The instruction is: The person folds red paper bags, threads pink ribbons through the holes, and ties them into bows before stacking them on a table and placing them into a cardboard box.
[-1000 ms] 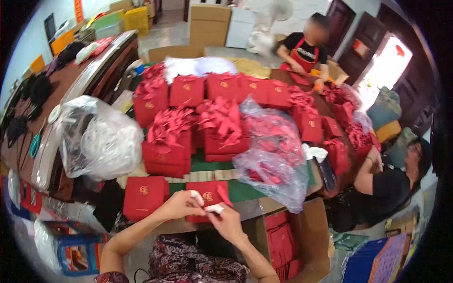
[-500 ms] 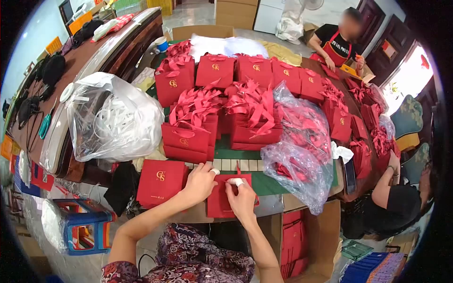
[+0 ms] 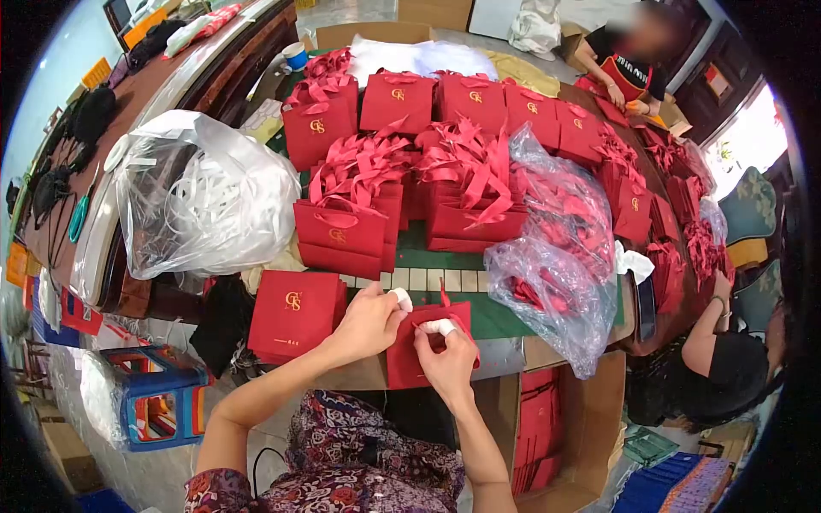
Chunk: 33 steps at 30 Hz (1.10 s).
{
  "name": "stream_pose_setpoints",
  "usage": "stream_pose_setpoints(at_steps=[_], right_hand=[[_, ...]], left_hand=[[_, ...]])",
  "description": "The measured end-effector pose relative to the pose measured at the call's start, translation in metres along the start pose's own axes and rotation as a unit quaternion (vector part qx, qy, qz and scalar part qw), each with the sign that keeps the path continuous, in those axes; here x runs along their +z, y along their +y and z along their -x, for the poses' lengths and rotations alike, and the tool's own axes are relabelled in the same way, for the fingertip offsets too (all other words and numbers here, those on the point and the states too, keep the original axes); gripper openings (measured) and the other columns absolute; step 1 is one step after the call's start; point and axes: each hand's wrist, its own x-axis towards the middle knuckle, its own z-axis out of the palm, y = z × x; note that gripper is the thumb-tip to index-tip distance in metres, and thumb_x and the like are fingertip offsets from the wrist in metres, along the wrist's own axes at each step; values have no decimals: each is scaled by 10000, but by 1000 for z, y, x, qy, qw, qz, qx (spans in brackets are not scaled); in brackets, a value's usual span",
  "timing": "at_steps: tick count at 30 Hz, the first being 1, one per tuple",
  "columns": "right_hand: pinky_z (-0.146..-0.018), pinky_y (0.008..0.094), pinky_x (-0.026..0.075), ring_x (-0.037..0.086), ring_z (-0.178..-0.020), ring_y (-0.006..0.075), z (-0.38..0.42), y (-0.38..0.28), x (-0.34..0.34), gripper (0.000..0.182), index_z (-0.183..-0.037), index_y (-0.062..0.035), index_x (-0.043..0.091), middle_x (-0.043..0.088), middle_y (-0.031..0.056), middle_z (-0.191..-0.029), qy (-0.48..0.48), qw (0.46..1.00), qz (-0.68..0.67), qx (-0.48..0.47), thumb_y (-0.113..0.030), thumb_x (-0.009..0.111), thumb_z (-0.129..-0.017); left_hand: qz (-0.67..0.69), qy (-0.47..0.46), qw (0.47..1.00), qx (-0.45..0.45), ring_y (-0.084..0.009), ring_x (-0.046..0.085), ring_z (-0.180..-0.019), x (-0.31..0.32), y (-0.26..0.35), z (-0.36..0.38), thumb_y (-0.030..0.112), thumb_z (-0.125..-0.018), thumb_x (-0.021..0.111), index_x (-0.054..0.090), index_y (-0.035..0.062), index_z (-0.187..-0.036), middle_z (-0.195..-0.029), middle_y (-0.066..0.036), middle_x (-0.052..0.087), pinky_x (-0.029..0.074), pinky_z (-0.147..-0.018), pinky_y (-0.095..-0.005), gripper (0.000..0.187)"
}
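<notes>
Under curled fingers of right hand (image 3: 449, 356), red bag (image 3: 404, 364), left hand (image 3: 369, 325) at its edge, grips unclear

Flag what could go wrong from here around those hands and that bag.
The red bag under the right hand sits at the near edge of the table, so a tug might drag it off. The left forearm passes close to the stacked red bags and could nudge them askew. The clear plastic bag seems to overhang the edge by the open carton and might slide.
</notes>
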Motion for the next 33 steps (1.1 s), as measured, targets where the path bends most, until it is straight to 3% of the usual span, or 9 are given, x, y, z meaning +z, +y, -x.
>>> stream_pose_setpoints(at_steps=[10,16,18,19,21,26,28,30,33], right_hand=[[-649,324,520,667,-648,189,1,-6,-10,81,-831,-16,685,697,106,-757,-25,999,-22,33,-83,720,-803],[-634,343,520,662,-634,227,-5,-17,-17,107,-826,-12,674,680,127,-741,-48,997,52,23,-104,721,-799],[-659,421,518,656,-669,324,-6,-20,-18,122,-823,-31,660,667,154,-746,-73,995,22,65,-142,709,-805],[-659,421,518,656,-669,324,-6,-19,-17,122,-823,-31,660,667,154,-746,-74,995,22,65,-142,709,-805],[-620,352,523,664,-628,235,-7,-16,-16,111,-830,-15,667,667,124,-710,-63,997,54,8,-107,719,-796],[-615,355,528,672,-627,233,-3,-12,-15,128,-835,-11,671,672,124,-707,-83,995,45,13,-124,720,-799],[-618,354,530,676,-630,230,-4,-14,-17,132,-838,-9,672,676,124,-707,-80,995,52,22,-127,720,-802],[-617,379,526,680,-655,281,-6,-18,-20,139,-833,-1,662,688,154,-771,-110,990,7,83,-127,716,-807],[-614,364,530,691,-653,266,-10,-22,-18,138,-839,3,671,696,157,-769,-107,988,10,107,-123,720,-813]], left_hand=[[99,-58,993,-32,-311,571,-845,-4,3,-2,106,-874,634,652,55,-969,-811,-118,663,463,-775,-424,109],[12,-18,1000,2,-312,577,-848,-1,13,5,80,-842,648,671,56,-967,-810,-122,667,479,-761,-418,129],[5,-11,1000,-9,-310,577,-847,0,21,8,72,-836,649,675,58,-969,-815,-123,669,482,-758,-416,136],[-4,-5,1000,-20,-308,578,-846,0,23,9,65,-830,649,679,61,-971,-819,-124,671,486,-755,-414,144],[23,-3,999,-27,-309,578,-846,0,21,9,64,-829,650,679,63,-974,-817,-125,671,486,-755,-416,147],[105,-10,992,-68,-315,580,-838,0,17,8,56,-831,646,679,67,-986,-833,-129,674,488,-758,-418,159],[89,3,995,-46,-325,580,-827,2,20,9,54,-836,646,681,65,-980,-850,-130,673,489,-752,-418,149],[49,5,999,-14,-327,580,-823,2,26,10,56,-839,647,681,62,-974,-853,-129,673,490,-749,-415,139],[-1,38,999,22,-329,571,-817,10,34,13,73,-843,640,679,43,-942,-829,-128,664,487,-740,-422,111]])
